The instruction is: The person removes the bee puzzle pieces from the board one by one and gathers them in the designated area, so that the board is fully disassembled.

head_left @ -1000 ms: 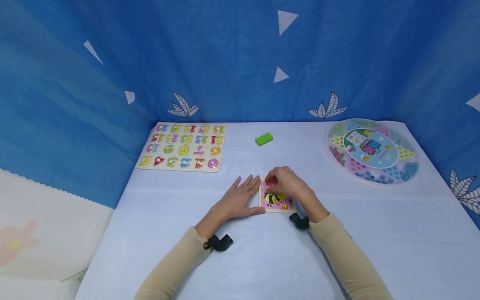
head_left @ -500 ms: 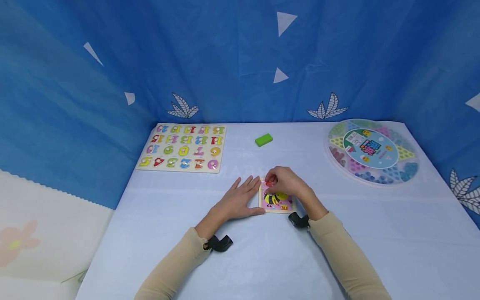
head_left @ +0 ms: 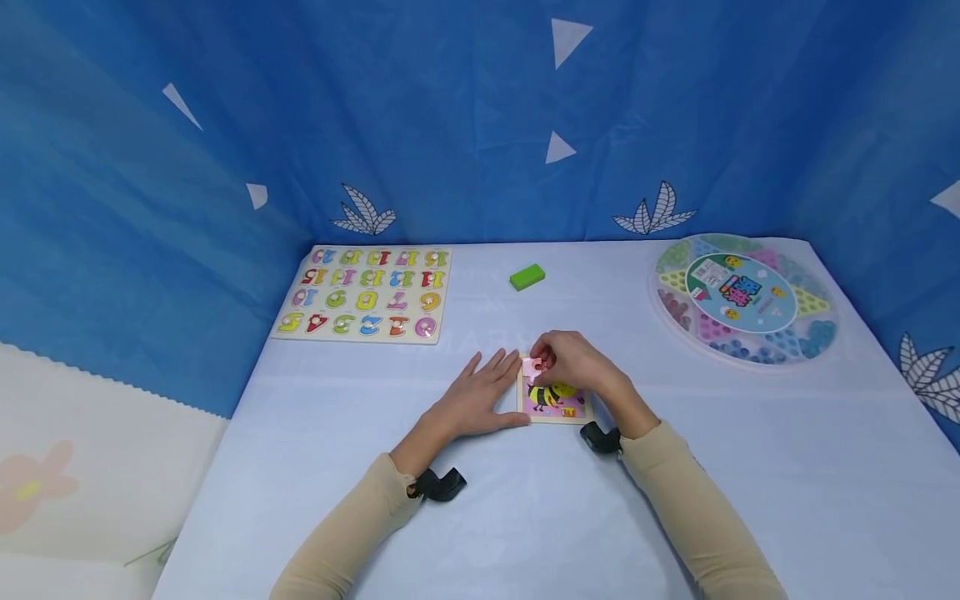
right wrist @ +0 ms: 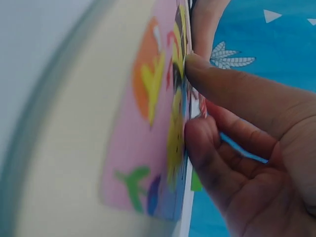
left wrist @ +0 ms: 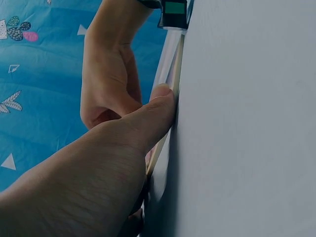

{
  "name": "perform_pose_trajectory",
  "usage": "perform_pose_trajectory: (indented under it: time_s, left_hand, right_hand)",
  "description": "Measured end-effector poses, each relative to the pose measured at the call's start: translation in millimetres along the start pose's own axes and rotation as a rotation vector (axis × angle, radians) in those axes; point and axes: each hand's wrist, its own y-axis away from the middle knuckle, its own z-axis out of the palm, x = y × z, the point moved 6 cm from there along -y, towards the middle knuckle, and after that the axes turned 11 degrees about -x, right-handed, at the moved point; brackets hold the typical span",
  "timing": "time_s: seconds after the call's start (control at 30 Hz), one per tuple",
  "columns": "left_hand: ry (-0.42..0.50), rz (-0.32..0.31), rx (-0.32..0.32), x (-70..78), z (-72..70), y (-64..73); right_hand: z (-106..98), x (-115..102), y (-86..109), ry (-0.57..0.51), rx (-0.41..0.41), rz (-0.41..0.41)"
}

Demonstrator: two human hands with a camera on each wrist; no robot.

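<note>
Square pink wooden bee puzzle (head_left: 550, 398) is touched by the splayed left hand (head_left: 477, 402). Pink-and-red piece (head_left: 531, 367) is pinched by the right hand (head_left: 577, 364).

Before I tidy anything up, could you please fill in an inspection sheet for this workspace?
Surface: white table, smooth light covering.
Job's things: bee puzzle on the table between the hands; a puzzle piece at its far-left corner.
Clutter: number board far left, green block far centre, round game case far right; all apart from the puzzle.
Left hand: fingers spread, touching the puzzle's left side.
Right hand: appears to pinch the piece; fingers partly hide it.
Cables: nothing seen.
Surroundings: blue backdrop with white triangles and leaf prints; pale cloth at left.
</note>
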Motion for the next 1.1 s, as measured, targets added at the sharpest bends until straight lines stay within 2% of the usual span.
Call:
perform_pose_trajectory:
  time_s: [0.27,0.53,0.87,1.1]
  left_hand:
    - [-0.013,0.007,0.02,1.3,-0.1,1.8]
    - [-0.009,0.005,0.011,1.4,-0.4,0.1]
    - [-0.004,0.001,0.003,2.4,-0.7,0.3]
    - [-0.004,-0.004,0.006,1.4,-1.2,1.3]
  right_hand:
    - [-1,-2,3.8,0.031,0.006,-0.04]
    - [-3,-4,5.4,0.087,0.045,-0.097]
    - [-6,-1,7.1,0.088,0.044,-0.075]
    - [-13,5,14.0,0.042,0.053,-0.075]
